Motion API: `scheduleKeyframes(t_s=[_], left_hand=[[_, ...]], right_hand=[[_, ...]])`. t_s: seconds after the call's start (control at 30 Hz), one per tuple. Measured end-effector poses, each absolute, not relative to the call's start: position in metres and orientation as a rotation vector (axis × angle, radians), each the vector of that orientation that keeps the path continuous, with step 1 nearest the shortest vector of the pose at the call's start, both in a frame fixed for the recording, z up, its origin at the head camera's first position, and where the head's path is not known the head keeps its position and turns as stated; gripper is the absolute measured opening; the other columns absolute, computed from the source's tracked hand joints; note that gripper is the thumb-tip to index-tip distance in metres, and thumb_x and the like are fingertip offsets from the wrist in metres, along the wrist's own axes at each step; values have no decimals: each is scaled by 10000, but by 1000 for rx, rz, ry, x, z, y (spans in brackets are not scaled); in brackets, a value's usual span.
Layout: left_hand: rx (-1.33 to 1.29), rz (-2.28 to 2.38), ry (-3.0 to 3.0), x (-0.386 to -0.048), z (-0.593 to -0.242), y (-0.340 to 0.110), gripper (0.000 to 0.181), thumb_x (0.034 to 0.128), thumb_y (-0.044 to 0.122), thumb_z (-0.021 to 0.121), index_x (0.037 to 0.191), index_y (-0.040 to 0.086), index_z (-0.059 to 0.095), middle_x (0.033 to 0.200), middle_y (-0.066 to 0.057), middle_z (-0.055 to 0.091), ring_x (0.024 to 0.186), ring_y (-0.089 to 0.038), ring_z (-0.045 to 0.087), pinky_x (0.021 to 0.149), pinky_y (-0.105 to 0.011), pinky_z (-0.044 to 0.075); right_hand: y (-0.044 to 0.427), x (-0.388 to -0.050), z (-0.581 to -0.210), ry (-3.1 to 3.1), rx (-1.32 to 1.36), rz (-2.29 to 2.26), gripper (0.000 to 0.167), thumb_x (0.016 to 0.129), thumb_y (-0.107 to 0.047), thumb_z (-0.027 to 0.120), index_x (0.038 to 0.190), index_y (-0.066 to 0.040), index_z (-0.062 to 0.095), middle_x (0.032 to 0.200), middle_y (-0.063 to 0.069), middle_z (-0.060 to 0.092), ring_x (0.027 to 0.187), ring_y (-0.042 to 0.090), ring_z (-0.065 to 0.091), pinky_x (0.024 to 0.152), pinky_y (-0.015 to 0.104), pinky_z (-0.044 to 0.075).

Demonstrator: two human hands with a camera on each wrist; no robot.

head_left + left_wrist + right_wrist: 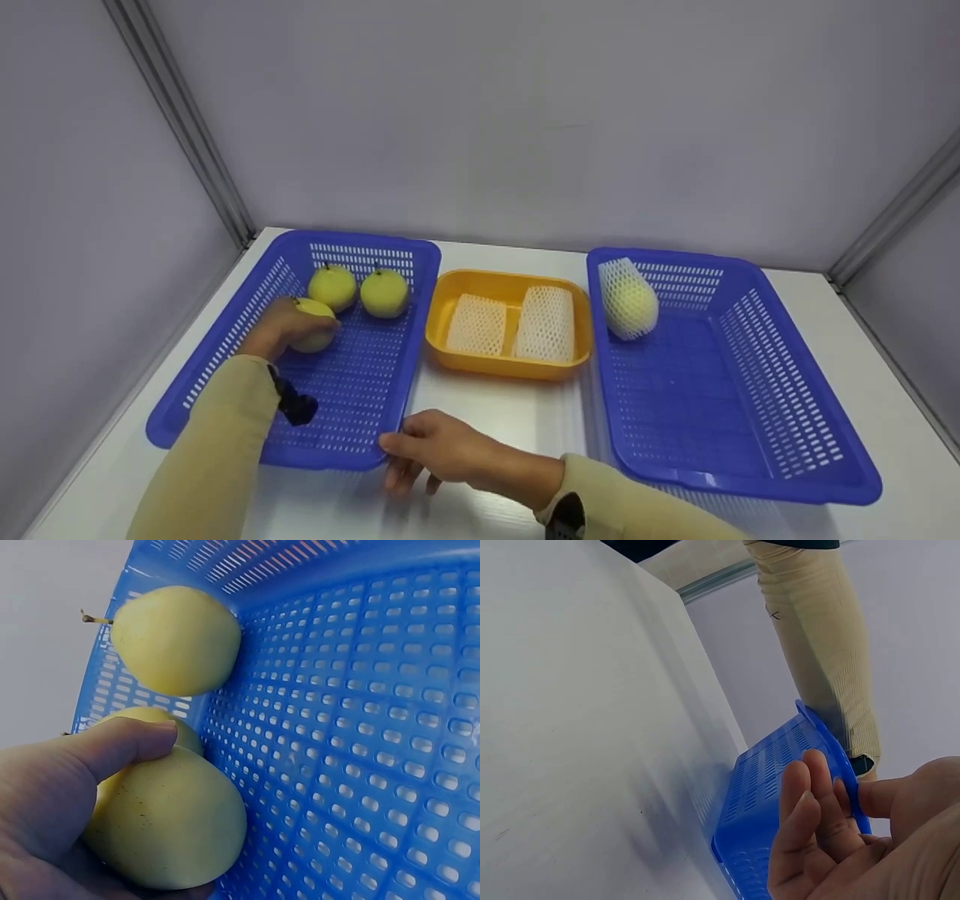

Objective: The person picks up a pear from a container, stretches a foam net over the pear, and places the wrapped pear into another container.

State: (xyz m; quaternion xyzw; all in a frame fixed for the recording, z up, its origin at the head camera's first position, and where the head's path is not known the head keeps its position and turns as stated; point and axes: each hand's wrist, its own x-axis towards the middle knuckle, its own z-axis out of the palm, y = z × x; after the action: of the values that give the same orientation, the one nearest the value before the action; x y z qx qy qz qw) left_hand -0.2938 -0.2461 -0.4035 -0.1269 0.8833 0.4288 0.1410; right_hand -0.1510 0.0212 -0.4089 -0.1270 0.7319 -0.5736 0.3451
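In the left blue basket [352, 459], my left hand [289, 328] grips a yellow-green pear [313, 341]. The left wrist view shows the thumb of that hand [67, 802] over the held pear [176, 821], with fingers beneath it. Two more pears [332, 288] [385, 293] sit at the basket's back; the left wrist view has one pear [176, 640] farther off and another partly hidden behind the held one. My right hand [442, 450] pinches the basket's near right corner; in the right wrist view, the thumb and a finger of this hand [855, 840] hold the rim [832, 742].
An orange container [510, 366] between the baskets holds white foam net sleeves [478, 325] [545, 324]. The right blue basket [750, 491] has one pear in a foam net [628, 300] at its back left. Grey walls stand behind and at both sides.
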Motion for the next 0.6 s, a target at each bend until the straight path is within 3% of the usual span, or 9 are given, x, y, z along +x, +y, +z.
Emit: scheduleKeyframes(t_s=[0.2,0.43,0.6], left_hand=[[-321,1243,2551,-295,-394,-243,930,863,276,740,1490,-180,227,1372,-274,426,1211,-358,453,1091,-455,388],[-333,1362,2499,-293,-385,-245,779,868,266,750,1402,-145,360,1206,-155,490,1050,-261,510,915,-362,472],[-358,1395,2459,-293,-376,-247,859,890,289,719,1471,-140,255,1276,-174,456,1041,-243,509,870,-350,494]], right_hand=[[21,-152,-408,1896,-318,-1505,297,1049,-257,585,964,10,683,788,91,746,623,114,647,449,233,431],[21,-151,-409,1907,-334,-1486,305,1054,-256,575,971,18,679,799,109,751,627,115,648,454,238,439],[21,-150,-410,1899,-337,-1484,301,1055,-256,573,942,3,677,789,100,747,624,112,644,456,239,437]])
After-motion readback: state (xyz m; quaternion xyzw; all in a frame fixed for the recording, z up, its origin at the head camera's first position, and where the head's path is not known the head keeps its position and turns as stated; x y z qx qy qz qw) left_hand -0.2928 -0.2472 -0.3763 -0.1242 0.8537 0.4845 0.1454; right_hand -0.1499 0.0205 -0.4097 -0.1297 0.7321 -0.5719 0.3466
